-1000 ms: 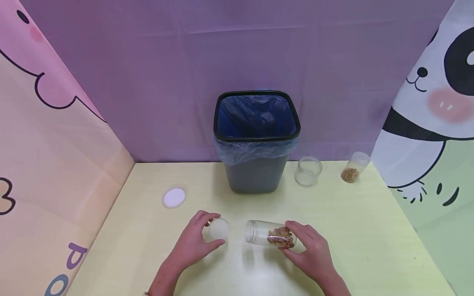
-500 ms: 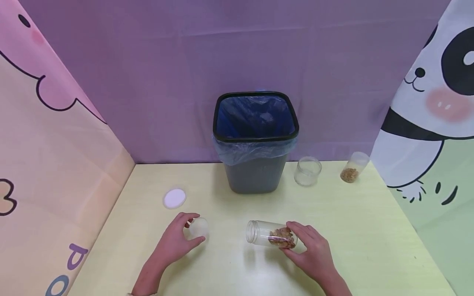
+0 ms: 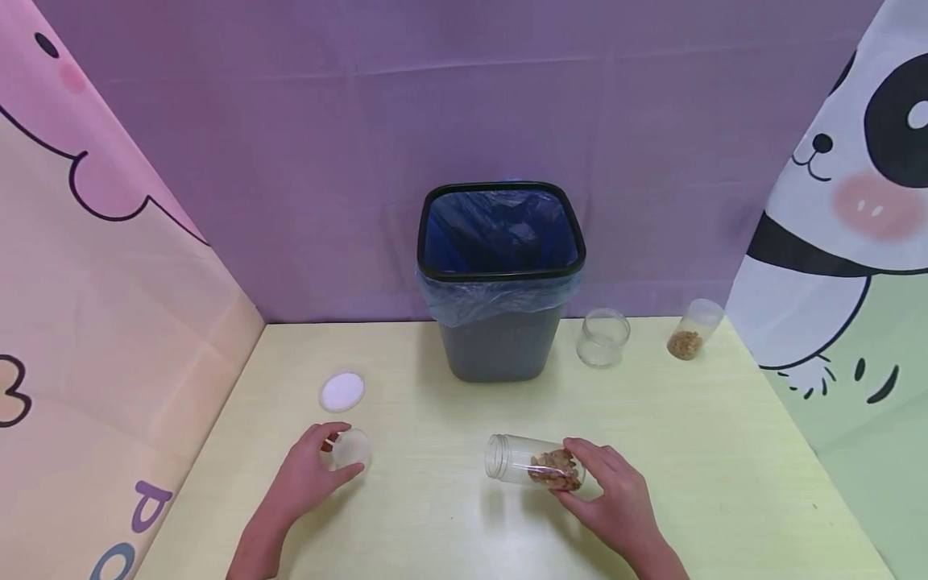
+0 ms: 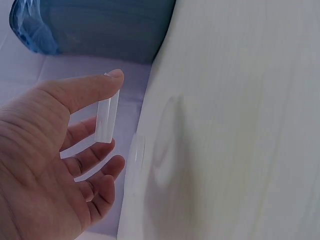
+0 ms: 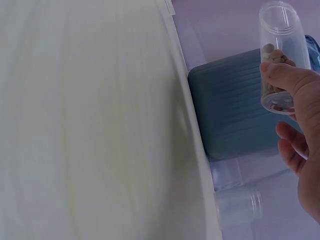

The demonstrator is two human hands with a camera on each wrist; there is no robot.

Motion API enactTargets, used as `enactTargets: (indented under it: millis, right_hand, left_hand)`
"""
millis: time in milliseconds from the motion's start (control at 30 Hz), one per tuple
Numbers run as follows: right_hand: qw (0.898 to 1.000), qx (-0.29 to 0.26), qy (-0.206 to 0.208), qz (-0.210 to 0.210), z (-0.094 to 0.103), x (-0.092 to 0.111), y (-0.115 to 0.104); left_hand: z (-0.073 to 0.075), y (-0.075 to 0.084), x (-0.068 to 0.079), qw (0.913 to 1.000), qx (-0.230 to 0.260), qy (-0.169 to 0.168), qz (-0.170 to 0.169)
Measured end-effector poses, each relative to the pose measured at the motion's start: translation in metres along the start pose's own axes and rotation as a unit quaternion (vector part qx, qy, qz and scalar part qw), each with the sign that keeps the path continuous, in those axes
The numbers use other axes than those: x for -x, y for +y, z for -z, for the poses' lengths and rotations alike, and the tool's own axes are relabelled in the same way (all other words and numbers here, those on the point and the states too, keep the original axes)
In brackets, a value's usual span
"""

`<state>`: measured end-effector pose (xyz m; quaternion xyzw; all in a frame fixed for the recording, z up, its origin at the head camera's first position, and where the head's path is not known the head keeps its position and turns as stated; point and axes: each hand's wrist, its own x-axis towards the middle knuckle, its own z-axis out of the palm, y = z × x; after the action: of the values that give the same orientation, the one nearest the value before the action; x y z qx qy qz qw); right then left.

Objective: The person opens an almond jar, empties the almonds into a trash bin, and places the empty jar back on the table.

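Note:
My left hand (image 3: 306, 480) pinches a round translucent white lid (image 3: 354, 450) by its edge, held above the table at left. In the left wrist view the lid (image 4: 106, 120) shows edge-on, thumb on one side and fingers on the other. My right hand (image 3: 615, 501) grips the base of a clear jar (image 3: 516, 459) above the table. Tilted nearly on its side, the jar has an uncovered threaded mouth facing left and small brown pebble-like pieces inside near its base. The right wrist view shows my thumb across this jar (image 5: 280, 42).
A grey bin (image 3: 500, 350) with a blue liner stands at the back middle. To its right are a short clear jar (image 3: 602, 345) and a translucent jar (image 3: 696, 330) with brown pieces. A flat white disc (image 3: 342, 391) lies on the table (image 3: 435, 532) at left.
My left hand has moved left with the lid, away from the jar's mouth. The right hand and its jar have stayed almost still.

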<state>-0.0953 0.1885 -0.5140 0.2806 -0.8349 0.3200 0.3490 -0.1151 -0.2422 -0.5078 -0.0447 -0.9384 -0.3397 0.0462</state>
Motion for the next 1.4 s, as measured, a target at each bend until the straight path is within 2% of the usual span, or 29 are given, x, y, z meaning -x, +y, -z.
enactTargets:
  millis: [200,400,767,1000,1400]
  right_hand:
    - [1.0,-0.002,-0.001,-0.006,0.002,0.0,-0.001]
    - [1.0,-0.001,0.002,-0.006,0.004,-0.002,0.0]
    - [1.0,-0.009,0.021,-0.005,0.01,-0.009,0.003]
    - [0.999,-0.014,0.037,0.003,0.013,-0.013,0.005]
    - [0.999,-0.009,0.034,-0.008,0.017,-0.015,0.008]
  left_hand:
    - [0.005,-0.017,-0.001,0.9999,-0.005,0.007,0.012]
    - [0.011,-0.026,-0.005,0.9994,-0.011,0.007,0.031]
    - [0.016,-0.034,-0.016,0.9963,-0.055,0.023,0.062]
    - [0.021,-0.031,-0.02,0.994,-0.062,0.004,0.09]
    - [0.022,-0.042,-0.03,0.9922,-0.074,-0.006,0.1]
